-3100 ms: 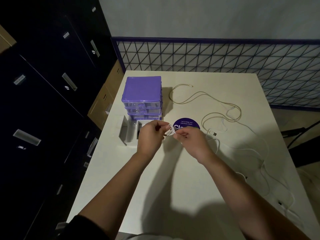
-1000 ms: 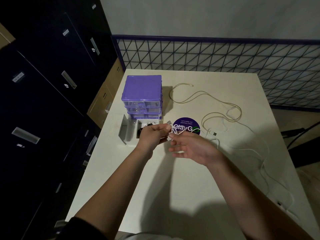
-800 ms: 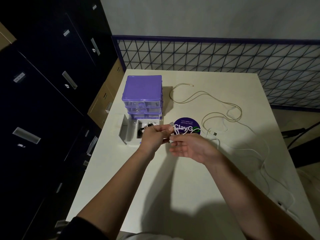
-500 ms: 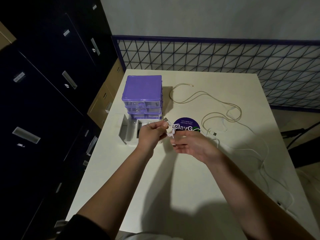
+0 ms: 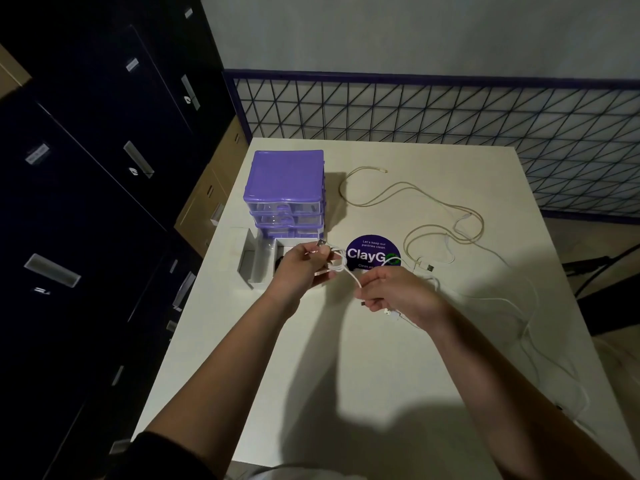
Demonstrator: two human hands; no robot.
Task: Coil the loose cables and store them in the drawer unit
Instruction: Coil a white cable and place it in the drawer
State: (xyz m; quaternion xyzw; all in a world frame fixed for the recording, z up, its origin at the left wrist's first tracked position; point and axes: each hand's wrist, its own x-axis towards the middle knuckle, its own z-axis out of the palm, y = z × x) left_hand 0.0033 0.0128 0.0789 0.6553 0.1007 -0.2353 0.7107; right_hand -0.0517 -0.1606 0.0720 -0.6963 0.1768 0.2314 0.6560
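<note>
Left hand (image 5: 300,268) pinches a small coil of white cable (image 5: 341,263), USB plug poking up, just in front of the purple drawer unit (image 5: 285,192). Right hand (image 5: 398,294) has a closed grip on the same cable's tail. Open drawers (image 5: 258,261) sit on the counter (image 5: 346,358) below. Beige cable (image 5: 408,194) lies loose behind, by a round sticker (image 5: 372,251).

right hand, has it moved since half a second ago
Yes. The right hand has pulled back toward the person and slightly right, away from the round purple sticker, drawing the white cable along.
</note>
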